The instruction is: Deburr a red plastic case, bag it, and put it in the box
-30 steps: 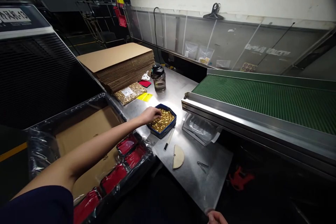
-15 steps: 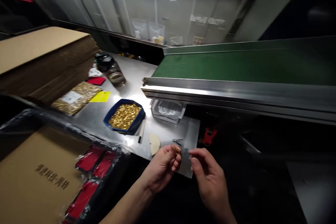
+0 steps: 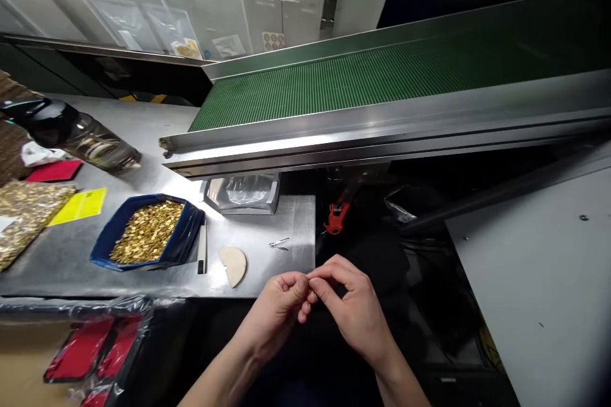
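My left hand (image 3: 281,305) and my right hand (image 3: 351,305) meet fingertip to fingertip in front of me, just off the near edge of the steel table (image 3: 286,222). Both pinch at the same spot. Whatever sits between the fingertips is hidden. To the left on the table stands a blue tray (image 3: 107,245) heaped with small gold parts (image 3: 146,238). Neither hand touches the tray.
A green conveyor belt (image 3: 358,76) runs across the back. On the table lie a black stick (image 3: 202,248), a pale half-round piece (image 3: 233,264), small tweezers (image 3: 278,242), a clear bag (image 3: 243,191), a jar (image 3: 81,137) and yellow card (image 3: 79,205). Red pieces (image 3: 90,350) sit in a plastic-lined box.
My left hand left the tray of gold parts with a small gold piece and came back to meet my right hand. The fingertips have since closed together. My head turned right.
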A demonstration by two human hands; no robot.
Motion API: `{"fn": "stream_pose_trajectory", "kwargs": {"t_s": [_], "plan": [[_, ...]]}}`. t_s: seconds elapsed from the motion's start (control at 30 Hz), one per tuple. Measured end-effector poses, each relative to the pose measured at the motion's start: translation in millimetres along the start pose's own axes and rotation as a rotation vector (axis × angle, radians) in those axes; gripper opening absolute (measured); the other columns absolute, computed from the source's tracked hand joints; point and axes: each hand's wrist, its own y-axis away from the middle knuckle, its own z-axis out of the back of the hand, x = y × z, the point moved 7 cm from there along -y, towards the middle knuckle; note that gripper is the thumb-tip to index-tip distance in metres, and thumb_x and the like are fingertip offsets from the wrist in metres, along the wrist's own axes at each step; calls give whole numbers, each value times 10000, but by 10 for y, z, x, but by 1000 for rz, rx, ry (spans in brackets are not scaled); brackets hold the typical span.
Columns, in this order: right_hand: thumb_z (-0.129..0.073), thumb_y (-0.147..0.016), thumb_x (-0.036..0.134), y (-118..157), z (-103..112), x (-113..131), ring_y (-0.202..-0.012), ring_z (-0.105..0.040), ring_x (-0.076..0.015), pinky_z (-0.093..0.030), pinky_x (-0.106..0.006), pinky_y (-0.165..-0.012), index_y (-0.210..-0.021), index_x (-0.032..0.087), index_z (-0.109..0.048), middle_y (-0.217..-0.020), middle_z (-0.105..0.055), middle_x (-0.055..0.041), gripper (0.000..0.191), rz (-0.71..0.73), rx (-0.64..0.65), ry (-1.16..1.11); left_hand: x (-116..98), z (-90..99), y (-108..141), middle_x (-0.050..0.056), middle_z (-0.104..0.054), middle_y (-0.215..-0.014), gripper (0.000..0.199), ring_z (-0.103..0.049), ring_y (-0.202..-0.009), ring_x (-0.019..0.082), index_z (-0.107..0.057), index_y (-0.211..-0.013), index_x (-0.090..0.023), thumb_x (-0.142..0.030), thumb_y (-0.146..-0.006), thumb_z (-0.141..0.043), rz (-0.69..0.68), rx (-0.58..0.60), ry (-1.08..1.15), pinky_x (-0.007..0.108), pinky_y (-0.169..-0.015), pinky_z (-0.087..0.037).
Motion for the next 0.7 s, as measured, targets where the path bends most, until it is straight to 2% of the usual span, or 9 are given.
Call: {"fn": "stream_pose_trajectory", "kwargs": {"t_s": [0.07, 0.17, 0.3, 0.4, 0.5, 0.7], "plan": [[-653, -980, 305, 22, 62, -77, -864, -697, -157, -542, -254, -797, -940, 232, -769, -914, -721, -15, 143, -19, -59, -82, 21, -22, 2, 26, -647, -687, 378, -517, -538, 50, -766, -774, -118, -430, -661, -949, 34, 3, 48, 139, -492, -424], [-667, -977, 385, 57, 103, -242, -849, -728, -170, -575, -268, -797, -992, 222, -747, -928, -755, -31, 182, -128, -111, -272, 9, -41, 19, 25, -668, -745, 345, -557, -598, 48, -780, -852, -121, -361, -675, -954, 50, -4, 114, 128, -573, -483], [-739, -932, 388, 83, 47, -354, -850, -738, -175, -596, -283, -817, -992, 205, -743, -925, -774, -49, 193, -224, -55, -520, -10, -32, 38, 45, -704, -830, 323, -601, -672, 57, -774, -910, -116, -295, -702, -945, 56, -33, 137, 132, -661, -524], [-789, -897, 333, 88, 4, -363, -829, -709, -140, -576, -247, -803, -958, 206, -739, -916, -764, -32, 150, -233, -12, -693, -21, -21, 41, 40, -699, -804, 319, -590, -651, 58, -773, -913, -123, -297, -707, -941, 34, -41, 123, 130, -629, -510], [-846, -844, 297, 99, -29, -397, -733, -666, -88, -538, -186, -718, -938, 211, -747, -879, -749, -7, 161, -284, -11, -849, -30, -25, 51, 18, -655, -720, 325, -527, -577, 45, -771, -862, -122, -355, -706, -936, 0, -28, 109, 123, -539, -449], [-885, -804, 323, 123, -115, -423, -653, -633, -56, -496, -150, -660, -887, 196, -765, -804, -734, -4, 193, -356, 18, -997, -51, -89, 126, -1, -578, -680, 463, -434, -518, 32, -743, -768, -117, -533, -663, -914, -42, -9, 98, 139, -467, -356]]}}
